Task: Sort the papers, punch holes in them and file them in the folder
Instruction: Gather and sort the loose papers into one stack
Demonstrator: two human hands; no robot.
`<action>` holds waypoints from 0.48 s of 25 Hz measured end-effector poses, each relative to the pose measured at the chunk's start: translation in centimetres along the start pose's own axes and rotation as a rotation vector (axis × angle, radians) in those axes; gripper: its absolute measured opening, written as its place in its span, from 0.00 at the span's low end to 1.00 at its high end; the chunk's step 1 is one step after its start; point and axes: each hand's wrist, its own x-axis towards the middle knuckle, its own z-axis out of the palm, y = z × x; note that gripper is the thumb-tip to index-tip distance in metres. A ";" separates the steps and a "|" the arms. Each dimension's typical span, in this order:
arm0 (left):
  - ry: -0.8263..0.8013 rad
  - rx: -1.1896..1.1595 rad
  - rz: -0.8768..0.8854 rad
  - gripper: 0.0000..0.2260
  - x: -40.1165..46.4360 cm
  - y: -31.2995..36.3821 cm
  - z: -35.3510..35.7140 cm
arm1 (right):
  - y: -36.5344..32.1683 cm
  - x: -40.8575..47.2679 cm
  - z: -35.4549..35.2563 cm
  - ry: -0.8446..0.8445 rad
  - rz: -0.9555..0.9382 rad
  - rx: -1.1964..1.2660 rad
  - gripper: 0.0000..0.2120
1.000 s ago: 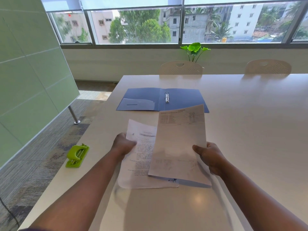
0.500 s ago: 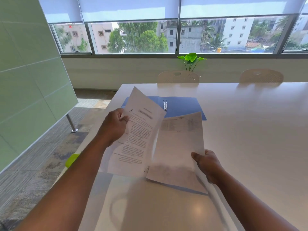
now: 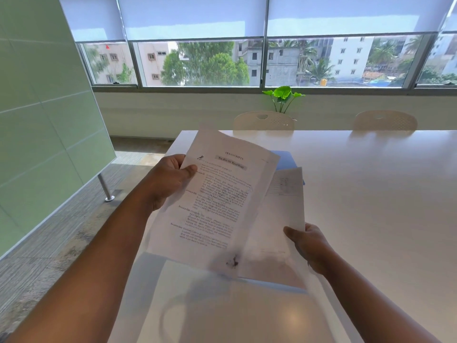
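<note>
My left hand [image 3: 170, 179] grips the upper left edge of a printed transcript sheet [image 3: 217, 206], held up tilted over the table. My right hand [image 3: 309, 246] pinches the right edge of a second sheet [image 3: 284, 219] with a faint table printed on it, lying lower and partly behind the first. Only a corner of the blue folder [image 3: 285, 159] shows behind the papers. The green hole punch is out of view.
The white table [image 3: 371, 206] stretches ahead and to the right. Two pale chairs [image 3: 263, 120] stand at its far side with a green plant [image 3: 283, 95] behind them. A green partition [image 3: 37, 144] on a metal leg stands left of the table.
My left hand has lifted the transcript sheet off the table and raised it up and to the right, over the other sheet. The view tilted upward; folder now mostly hidden, punch gone from view.
</note>
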 end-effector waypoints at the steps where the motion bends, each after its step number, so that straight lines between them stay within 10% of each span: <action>1: 0.001 -0.003 -0.014 0.06 0.1 -0.3 0.0 | -0.2 0.2 -0.1 0.006 -0.021 -0.029 0.04; 12: 0.109 -0.073 -0.122 0.05 1.3 -6.3 4.3 | -2.8 -2.9 1.0 -0.264 0.011 0.231 0.13</action>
